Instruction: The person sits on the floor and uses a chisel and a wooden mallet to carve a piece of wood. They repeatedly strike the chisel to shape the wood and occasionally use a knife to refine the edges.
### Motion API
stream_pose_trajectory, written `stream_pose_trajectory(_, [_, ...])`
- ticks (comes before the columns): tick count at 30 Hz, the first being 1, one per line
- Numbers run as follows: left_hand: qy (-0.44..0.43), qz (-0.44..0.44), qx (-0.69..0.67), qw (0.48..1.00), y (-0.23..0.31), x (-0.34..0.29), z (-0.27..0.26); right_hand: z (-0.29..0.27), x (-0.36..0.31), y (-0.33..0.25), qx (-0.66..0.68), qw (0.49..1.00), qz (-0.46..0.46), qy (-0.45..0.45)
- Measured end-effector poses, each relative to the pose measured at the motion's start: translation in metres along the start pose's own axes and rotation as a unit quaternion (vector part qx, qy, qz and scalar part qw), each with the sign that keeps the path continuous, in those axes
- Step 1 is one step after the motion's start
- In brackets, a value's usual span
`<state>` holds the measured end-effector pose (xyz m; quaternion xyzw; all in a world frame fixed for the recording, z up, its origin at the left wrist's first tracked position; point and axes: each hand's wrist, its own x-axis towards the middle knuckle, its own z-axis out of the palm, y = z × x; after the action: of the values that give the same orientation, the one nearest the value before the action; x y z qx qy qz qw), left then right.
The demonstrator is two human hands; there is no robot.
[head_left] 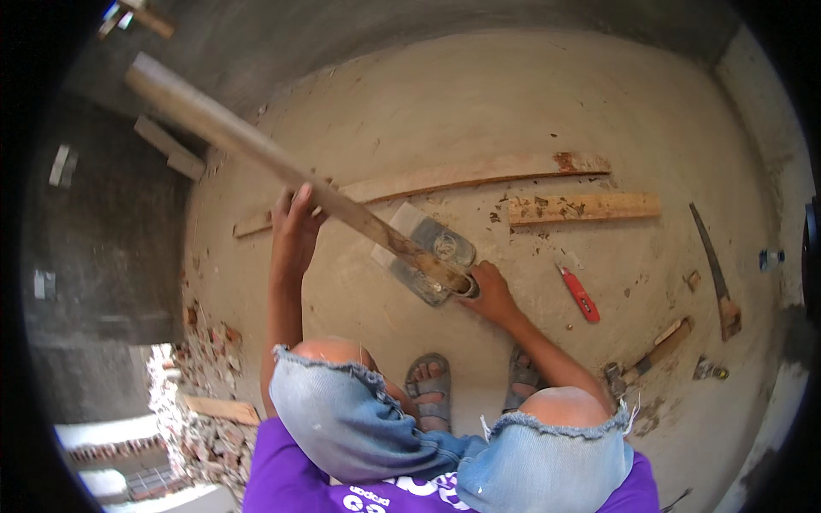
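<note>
A long, worn wooden pole slants across the view from the far left down to the middle, raised above the floor. My left hand is closed around its middle, thumb up, with some fingers hidden behind the wood. At the near end my right hand grips the pole beside a dark, rounded opening or ring, too small to make out. Beneath this end lies a flat dark grey piece with rounded corners and a paler far edge; the pole partly covers it, and I cannot tell whether they touch.
Behind the pole lies a long thin plank, with a shorter wooden block nearer. To the right are a red-handled cutter, a handsaw and a hammer. Brick rubble borders the left; a concrete wall stands beyond.
</note>
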<state>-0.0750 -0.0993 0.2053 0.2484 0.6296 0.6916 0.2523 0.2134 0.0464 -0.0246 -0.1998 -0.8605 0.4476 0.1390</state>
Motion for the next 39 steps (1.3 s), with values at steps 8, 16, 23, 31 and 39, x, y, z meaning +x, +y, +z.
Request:
stream_pose_trajectory(8, [-0.065, -0.039, -0.047, 0.996, -0.009, 0.012, 0.063, 0.005, -0.030, 0.000, 0.086, 0.991, 0.020, -0.103])
stream_pose_trajectory(16, [-0.088, 0.018, -0.042, 0.995, -0.028, 0.018, 0.099, -0.016, 0.002, 0.007, 0.208, 0.961, 0.046, -0.178])
stream_pose_trajectory(23, [0.055, 0.061, 0.007, 0.997, -0.027, 0.020, 0.107, -0.002, 0.003, -0.015, 0.025, 0.976, -0.031, -0.215])
stream_pose_trajectory(31, [0.047, 0.065, -0.008, 0.997, -0.029, 0.030, 0.096, -0.002, -0.001, -0.002, 0.079, 0.980, -0.005, -0.182])
stream_pose_trajectory(39, [0.059, 0.088, -0.023, 0.994, -0.036, 0.018, 0.091, 0.004, -0.004, 0.005, 0.050, 0.983, -0.020, -0.175])
